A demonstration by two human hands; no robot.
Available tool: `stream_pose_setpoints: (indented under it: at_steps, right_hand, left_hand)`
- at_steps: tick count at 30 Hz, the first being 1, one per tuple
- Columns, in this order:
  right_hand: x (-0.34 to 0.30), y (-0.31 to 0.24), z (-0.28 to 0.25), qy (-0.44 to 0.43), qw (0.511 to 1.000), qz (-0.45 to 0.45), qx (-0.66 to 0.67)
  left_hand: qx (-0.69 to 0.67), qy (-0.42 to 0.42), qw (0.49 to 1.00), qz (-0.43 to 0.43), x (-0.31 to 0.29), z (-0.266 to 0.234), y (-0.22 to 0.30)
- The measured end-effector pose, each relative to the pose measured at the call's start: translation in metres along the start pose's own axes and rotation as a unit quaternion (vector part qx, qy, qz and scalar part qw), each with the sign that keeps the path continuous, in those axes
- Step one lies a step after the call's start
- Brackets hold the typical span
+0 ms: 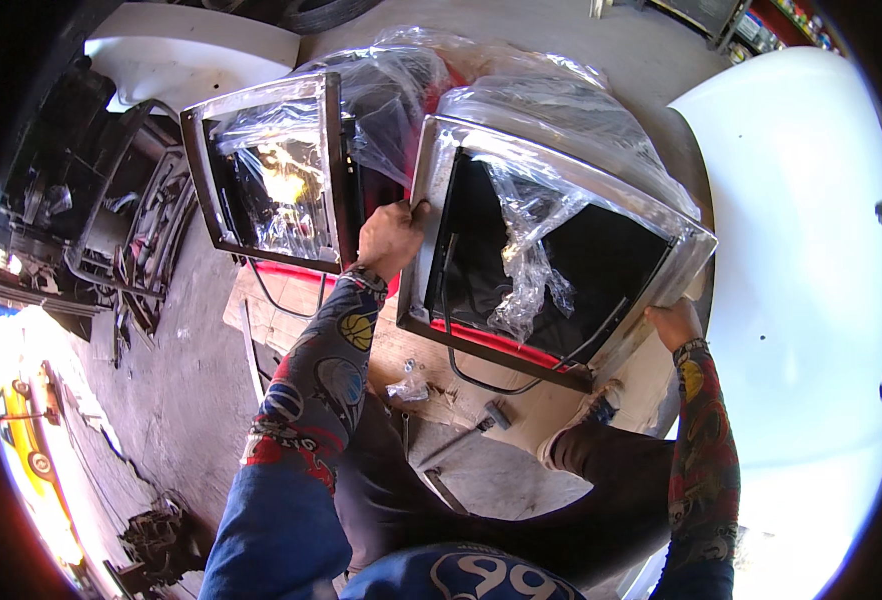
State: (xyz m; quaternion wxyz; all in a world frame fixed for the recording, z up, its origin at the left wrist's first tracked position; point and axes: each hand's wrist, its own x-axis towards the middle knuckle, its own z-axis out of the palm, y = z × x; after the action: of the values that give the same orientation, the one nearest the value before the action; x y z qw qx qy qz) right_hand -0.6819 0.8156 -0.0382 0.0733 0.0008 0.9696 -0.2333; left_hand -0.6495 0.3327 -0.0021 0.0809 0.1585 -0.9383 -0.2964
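Observation:
In front of me a rectangular metal frame [628, 348] lies tilted over a black and red seat-like piece [473, 225], part of which shows through its opening. My left hand [391, 240] is closed on its left side bar, thumb near the inner edge. Down at the frame's lower right corner, my right hand [675, 324] grips the outer edge with its fingers. Crumpled clear plastic wrap [526, 255] hangs through the opening. A black bent bar [481, 385] curves out below the frame. Beside my left hand stands a second, similar metal frame [333, 170], with plastic inside it.
Flattened cardboard [361, 345] lies underneath. A hammer [497, 415] and a small plastic bag [408, 388] rest near my feet. A large white panel [791, 250] stands close on the right, another white panel [196, 50] at the far left. Dark vehicle parts [111, 220] are piled leftward.

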Motion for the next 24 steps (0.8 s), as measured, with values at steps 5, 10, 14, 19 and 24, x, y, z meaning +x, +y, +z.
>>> stream_pose_setpoints:
  at_steps: [5,10,14,19,24]
  right_hand:
    - [-0.01,-0.022,-0.015,-0.02,1.0,0.023,0.008]
    - [-0.006,-0.01,-0.01,0.004,1.0,0.003,-0.007]
    - [0.008,0.021,0.003,-0.057,0.997,-0.037,0.031]
    - [0.011,0.012,0.017,-0.041,0.989,-0.002,-0.143]
    - [-0.015,-0.042,-0.021,-0.052,0.993,0.079,-0.077]
  left_hand:
    - [0.005,-0.001,1.0,0.016,-0.001,-0.002,-0.001]
    - [0.003,-0.006,1.0,0.01,0.003,0.002,-0.006]
    - [-0.019,-0.01,1.0,0.017,0.006,0.014,-0.017]
    - [-0.076,0.003,0.997,0.0,0.011,0.024,-0.031]
    - [-0.01,0.01,0.999,0.043,0.019,0.021,-0.036]
